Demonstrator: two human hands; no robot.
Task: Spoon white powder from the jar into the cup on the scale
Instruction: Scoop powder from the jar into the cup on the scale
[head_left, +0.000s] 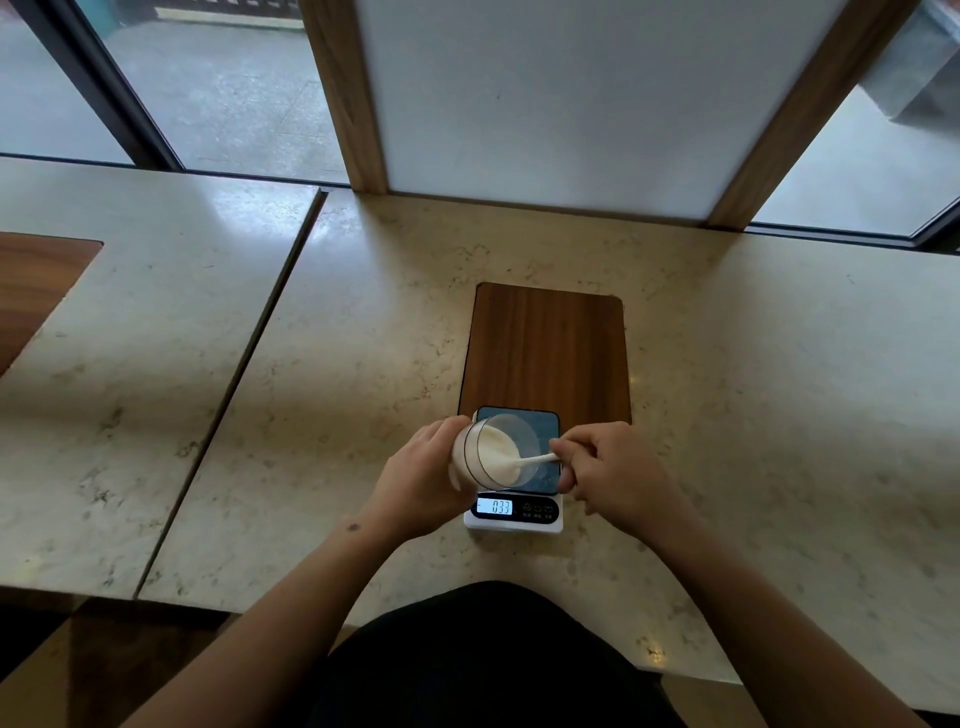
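left hand (415, 480) gripping tilted jar (491, 452) above scale (514, 512), right hand (605, 473) pinching spoon (530, 461) inside

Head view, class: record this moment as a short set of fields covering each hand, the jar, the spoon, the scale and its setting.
left hand: holds the jar, tilted with its mouth to the right
jar: clear, white powder inside, held over the scale
right hand: grips the spoon handle
spoon: white, bowl end inside the jar, in the powder
scale: white base, lit display reads 033
cup: cannot tell, hidden behind the jar and hands
setting: marble counter, wood inlay beyond the scale
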